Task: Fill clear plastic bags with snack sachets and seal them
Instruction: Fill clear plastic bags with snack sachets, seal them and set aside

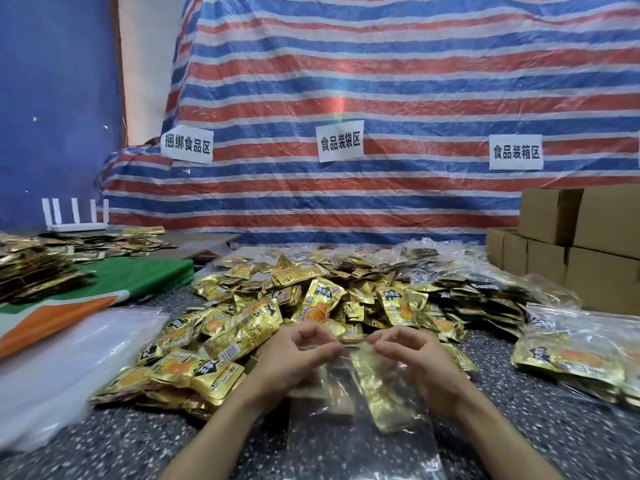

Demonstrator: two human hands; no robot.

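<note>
My left hand [294, 358] and my right hand [415, 358] pinch the top edge of a clear plastic bag [360, 431] that hangs down toward me over the speckled table. Each hand grips one end of the bag's mouth with thumb and forefinger. Gold snack sachets [381, 393] show through the bag's film. Just beyond my hands lies a large loose heap of gold sachets [277, 306], spreading left and far across the table.
Filled clear bags [581, 355] lie at the right, with cardboard boxes [581, 244] behind them. A stack of empty clear bags [62, 368] lies at the left beside a green and orange cloth [131, 275]. A striped tarp [381, 98] with paper signs hangs behind.
</note>
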